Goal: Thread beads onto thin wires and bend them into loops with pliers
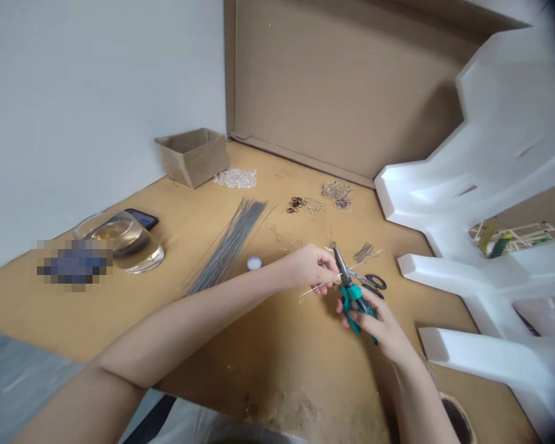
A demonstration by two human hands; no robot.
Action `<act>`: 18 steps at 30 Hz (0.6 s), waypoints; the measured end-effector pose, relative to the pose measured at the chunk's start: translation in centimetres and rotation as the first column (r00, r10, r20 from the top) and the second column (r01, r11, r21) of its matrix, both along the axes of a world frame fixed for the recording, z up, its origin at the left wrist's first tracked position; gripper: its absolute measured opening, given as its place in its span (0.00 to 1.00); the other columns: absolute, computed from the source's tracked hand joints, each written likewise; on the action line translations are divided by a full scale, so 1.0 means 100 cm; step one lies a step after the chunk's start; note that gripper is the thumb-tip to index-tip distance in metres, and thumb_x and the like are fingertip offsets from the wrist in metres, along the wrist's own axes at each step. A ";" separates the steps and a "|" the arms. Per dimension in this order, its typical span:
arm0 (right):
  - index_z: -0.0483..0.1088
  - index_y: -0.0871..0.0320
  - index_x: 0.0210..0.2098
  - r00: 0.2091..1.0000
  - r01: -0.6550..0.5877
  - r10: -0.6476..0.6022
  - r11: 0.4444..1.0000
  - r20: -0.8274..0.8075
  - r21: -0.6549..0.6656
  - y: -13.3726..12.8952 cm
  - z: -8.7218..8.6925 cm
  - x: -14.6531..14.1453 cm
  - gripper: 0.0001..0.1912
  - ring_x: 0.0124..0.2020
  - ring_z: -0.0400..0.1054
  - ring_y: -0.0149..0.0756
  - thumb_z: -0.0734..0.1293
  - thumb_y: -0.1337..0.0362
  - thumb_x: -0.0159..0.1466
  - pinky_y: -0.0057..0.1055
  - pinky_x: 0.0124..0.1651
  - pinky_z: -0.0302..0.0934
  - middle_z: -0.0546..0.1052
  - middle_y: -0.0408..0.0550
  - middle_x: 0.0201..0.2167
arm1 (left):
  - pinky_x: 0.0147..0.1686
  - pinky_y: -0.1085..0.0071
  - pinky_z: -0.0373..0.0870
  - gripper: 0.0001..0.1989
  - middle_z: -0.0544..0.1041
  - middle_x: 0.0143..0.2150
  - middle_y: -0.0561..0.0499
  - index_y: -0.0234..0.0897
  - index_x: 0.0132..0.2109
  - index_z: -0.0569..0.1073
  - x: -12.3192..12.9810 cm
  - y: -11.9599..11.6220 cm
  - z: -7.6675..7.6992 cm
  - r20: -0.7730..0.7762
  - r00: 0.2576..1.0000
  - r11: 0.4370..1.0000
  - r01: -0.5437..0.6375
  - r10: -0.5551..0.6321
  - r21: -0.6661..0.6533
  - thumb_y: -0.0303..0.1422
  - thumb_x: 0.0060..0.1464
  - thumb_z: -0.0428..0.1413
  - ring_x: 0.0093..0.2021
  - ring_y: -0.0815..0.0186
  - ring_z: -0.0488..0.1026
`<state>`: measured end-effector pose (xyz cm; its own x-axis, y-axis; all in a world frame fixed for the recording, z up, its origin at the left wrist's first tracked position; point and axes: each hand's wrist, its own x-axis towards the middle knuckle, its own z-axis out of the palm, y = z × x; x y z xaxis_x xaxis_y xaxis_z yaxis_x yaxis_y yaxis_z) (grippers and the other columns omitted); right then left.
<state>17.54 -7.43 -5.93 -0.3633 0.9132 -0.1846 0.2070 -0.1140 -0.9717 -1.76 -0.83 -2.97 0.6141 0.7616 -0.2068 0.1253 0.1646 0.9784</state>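
Observation:
My left hand (pixel 311 268) is closed on a thin metal wire (pixel 309 292), whose free ends stick out below the fingers toward the left. My right hand (pixel 374 320) grips long-nose pliers (pixel 351 297) with teal and black handles. Their jaws point up and cross the wire close to my left fingertips; I cannot tell whether they bite on it. Just behind the pliers lie scissors (pixel 374 282) with dark handles, partly hidden. A small heap of short cut wires (pixel 364 251) is beyond them.
A bundle of long straight wires (pixel 234 246) lies left of centre, beside a small round white lid (pixel 254 264). Farther back are a cardboard box (pixel 194 160), clear beads (pixel 237 177) and dark rings (pixel 296 205). A glass bowl (pixel 141 259) stands left; white foam pieces (pixel 444 271) border the right.

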 end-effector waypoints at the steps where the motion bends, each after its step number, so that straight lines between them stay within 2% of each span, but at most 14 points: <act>1: 0.64 0.58 0.40 1.000 0.005 -0.005 1.000 0.018 0.007 0.000 0.000 0.000 0.13 0.27 0.63 0.31 0.62 0.66 0.54 0.29 0.30 0.57 0.70 0.46 0.32 | 0.20 0.80 0.66 0.02 0.67 0.16 0.57 0.30 0.27 0.68 0.000 0.000 -0.001 -0.009 1.000 1.000 -0.007 0.007 0.019 0.23 0.44 0.52 0.17 0.76 0.66; 5: 0.64 0.58 0.39 0.998 0.009 -0.009 1.000 0.067 0.000 0.001 0.000 -0.004 0.12 0.28 0.63 0.31 0.62 0.67 0.54 0.29 0.33 0.58 0.70 0.45 0.31 | 0.20 0.79 0.66 0.02 0.67 0.16 0.57 0.31 0.27 0.69 0.001 0.000 -0.010 -0.013 1.000 0.996 -0.017 0.018 0.085 0.25 0.42 0.52 0.17 0.75 0.66; 9: 0.65 0.59 0.37 0.998 0.001 0.001 1.000 0.067 -0.024 0.001 0.001 -0.006 0.11 0.30 0.64 0.32 0.62 0.69 0.53 0.30 0.36 0.59 0.70 0.45 0.31 | 0.19 0.78 0.66 0.05 0.69 0.20 0.55 0.31 0.29 0.69 0.003 0.000 -0.016 -0.027 1.000 0.996 -0.005 0.008 0.085 0.26 0.40 0.52 0.18 0.74 0.67; 13: 0.65 0.58 0.41 0.999 -0.033 0.034 0.997 0.016 -0.065 0.002 0.001 -0.004 0.15 0.31 0.65 0.34 0.62 0.69 0.53 0.30 0.36 0.59 0.71 0.46 0.34 | 0.20 0.78 0.66 0.06 0.70 0.22 0.54 0.31 0.29 0.69 0.002 -0.001 -0.015 -0.038 0.999 0.997 0.012 -0.009 0.081 0.28 0.40 0.53 0.19 0.74 0.67; 18: 0.65 0.59 0.41 0.999 -0.048 0.049 0.997 0.008 -0.068 0.001 0.001 -0.003 0.14 0.32 0.65 0.35 0.61 0.68 0.53 0.31 0.35 0.59 0.71 0.47 0.34 | 0.20 0.78 0.66 0.05 0.70 0.21 0.54 0.31 0.29 0.69 0.002 -0.001 -0.013 -0.024 0.999 0.997 0.024 -0.022 0.073 0.27 0.40 0.52 0.19 0.74 0.67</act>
